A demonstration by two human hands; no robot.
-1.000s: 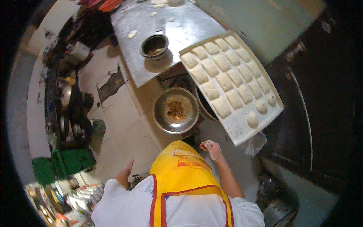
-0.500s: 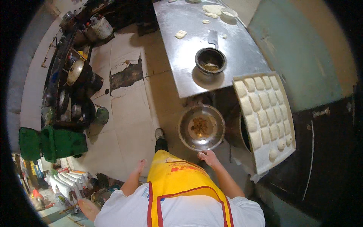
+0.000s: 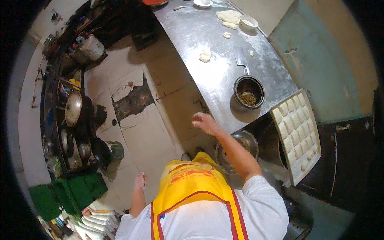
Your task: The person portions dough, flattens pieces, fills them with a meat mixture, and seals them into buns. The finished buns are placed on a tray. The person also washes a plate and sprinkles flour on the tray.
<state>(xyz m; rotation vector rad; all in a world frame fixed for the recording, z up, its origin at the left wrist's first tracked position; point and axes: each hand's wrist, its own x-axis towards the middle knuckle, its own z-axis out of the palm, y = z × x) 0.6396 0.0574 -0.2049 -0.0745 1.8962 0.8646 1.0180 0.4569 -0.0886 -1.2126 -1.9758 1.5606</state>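
My right hand (image 3: 205, 123), dusted with white flour, is raised near the front left edge of the steel table (image 3: 192, 44). Its fingers are loosely bent and apart, with nothing in them. That forearm passes above a wide metal basin (image 3: 253, 143) and hides part of it. Low at my left side hangs my left hand (image 3: 140, 181), empty, its fingers loosely extended. On the table stands a dark round pot (image 3: 249, 93) with a brownish-green filling inside. Behind the pot lies a cleaver (image 3: 241, 57). A lump of dough (image 3: 205, 56) rests to the left of the cleaver.
A tray of shaped dough pieces (image 3: 297, 136) tilts beside the table at right. More dough (image 3: 229, 17) and a white bowl (image 3: 249, 22) sit toward the far end. Shelves with pans (image 3: 73, 109), a bucket (image 3: 116, 150) and a green bin (image 3: 76, 192) line the left.
My right hand has lifted from the basin's rim and moved forward to the table's edge. My body has moved forward, and the view has shifted and turned.
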